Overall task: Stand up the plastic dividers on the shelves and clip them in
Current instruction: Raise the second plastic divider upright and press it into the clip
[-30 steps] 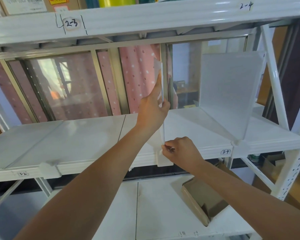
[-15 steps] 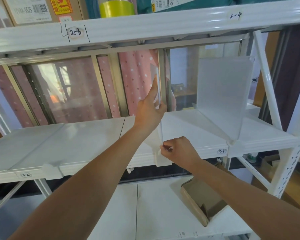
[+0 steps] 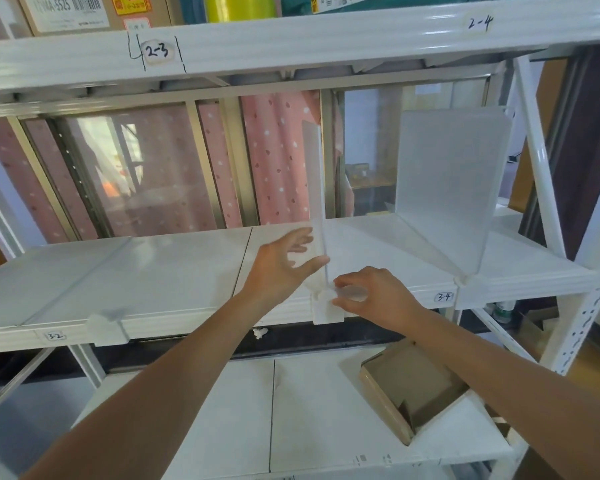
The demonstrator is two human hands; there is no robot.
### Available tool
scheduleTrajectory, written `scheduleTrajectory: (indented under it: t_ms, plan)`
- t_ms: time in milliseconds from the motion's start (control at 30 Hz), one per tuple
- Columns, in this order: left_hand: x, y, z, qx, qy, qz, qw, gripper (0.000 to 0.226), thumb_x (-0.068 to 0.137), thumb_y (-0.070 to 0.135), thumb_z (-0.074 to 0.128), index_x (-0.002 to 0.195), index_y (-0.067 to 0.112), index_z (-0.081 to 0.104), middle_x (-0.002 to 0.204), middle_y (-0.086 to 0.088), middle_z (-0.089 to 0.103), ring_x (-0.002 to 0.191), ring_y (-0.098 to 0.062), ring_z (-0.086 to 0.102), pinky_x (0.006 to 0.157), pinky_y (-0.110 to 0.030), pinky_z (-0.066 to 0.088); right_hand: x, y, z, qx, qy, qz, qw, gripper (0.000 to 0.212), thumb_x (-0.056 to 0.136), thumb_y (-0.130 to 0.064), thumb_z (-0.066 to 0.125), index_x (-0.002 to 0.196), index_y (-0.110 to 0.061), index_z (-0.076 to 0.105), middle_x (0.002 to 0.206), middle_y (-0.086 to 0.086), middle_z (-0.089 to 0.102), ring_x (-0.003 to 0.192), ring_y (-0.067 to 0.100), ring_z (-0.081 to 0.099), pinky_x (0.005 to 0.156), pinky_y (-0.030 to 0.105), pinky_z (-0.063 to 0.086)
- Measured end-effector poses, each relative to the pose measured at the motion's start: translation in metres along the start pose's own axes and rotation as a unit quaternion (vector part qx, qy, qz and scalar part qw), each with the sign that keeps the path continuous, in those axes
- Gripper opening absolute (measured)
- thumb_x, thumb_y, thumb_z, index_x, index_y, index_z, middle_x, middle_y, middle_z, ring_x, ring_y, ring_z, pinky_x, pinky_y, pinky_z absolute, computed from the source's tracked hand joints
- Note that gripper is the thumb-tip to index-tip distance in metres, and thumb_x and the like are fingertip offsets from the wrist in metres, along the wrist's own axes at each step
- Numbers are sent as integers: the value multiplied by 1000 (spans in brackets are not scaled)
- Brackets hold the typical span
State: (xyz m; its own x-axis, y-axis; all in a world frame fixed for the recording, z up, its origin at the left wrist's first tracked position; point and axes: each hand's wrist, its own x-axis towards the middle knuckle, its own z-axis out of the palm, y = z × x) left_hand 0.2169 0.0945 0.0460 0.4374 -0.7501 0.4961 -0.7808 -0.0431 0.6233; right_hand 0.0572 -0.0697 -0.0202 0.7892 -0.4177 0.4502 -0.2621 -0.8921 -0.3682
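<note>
A translucent plastic divider stands upright and edge-on in the middle of the white middle shelf. Its white clip sits over the shelf's front lip. My left hand hovers low beside the divider's left face with its fingers spread, blurred, holding nothing. My right hand is at the front edge, with its thumb and fingertips pinched at the clip's right side. A second divider stands clipped in to the right. A third divider lies flat on the shelf's left part, its clip at the lip.
An open cardboard box lies on the lower shelf. The top shelf beam carries cartons and a yellow roll. A slanted white brace and post close off the right end. Pink curtains hang behind the window.
My left hand has let go of the divider's upper front edge and dropped low, fingers spread. The divider stays upright. My right hand remains at the clip.
</note>
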Motion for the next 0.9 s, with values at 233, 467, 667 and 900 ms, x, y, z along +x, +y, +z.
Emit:
scheduleTrajectory:
  t_ms: [233,467,667,900]
  plan:
    - [-37,-42,26,205,-29,54,977,60,85,64,70,134,29,65,134,13,64,124,-9,53,102,-28,38,-11,-2,14,-19,47,-42,998,39,87,-50,71,120,-30,73,111,-12,73,108,13,59,86,33,54]
    - [-44,-65,53,240,17,136,961,48,77,43,86,119,24,75,117,11,73,112,-11,57,93,-23,30,-16,-3,34,-61,112,-83,988,35,85,-28,79,117,-17,75,114,-7,75,112,23,65,89,40,56]
    - [-41,-72,55,283,42,199,937,48,75,41,88,117,21,75,111,10,75,110,-13,60,92,-33,44,-18,-4,44,-73,152,-90,982,37,82,-19,84,117,-9,75,113,2,76,113,26,68,99,40,51]
    - [-41,-77,53,287,47,223,930,50,74,38,89,116,17,75,110,7,75,109,-16,62,90,-37,51,-22,-11,55,-97,213,-95,968,34,80,-8,83,112,-1,74,112,13,74,107,34,70,102,39,43]
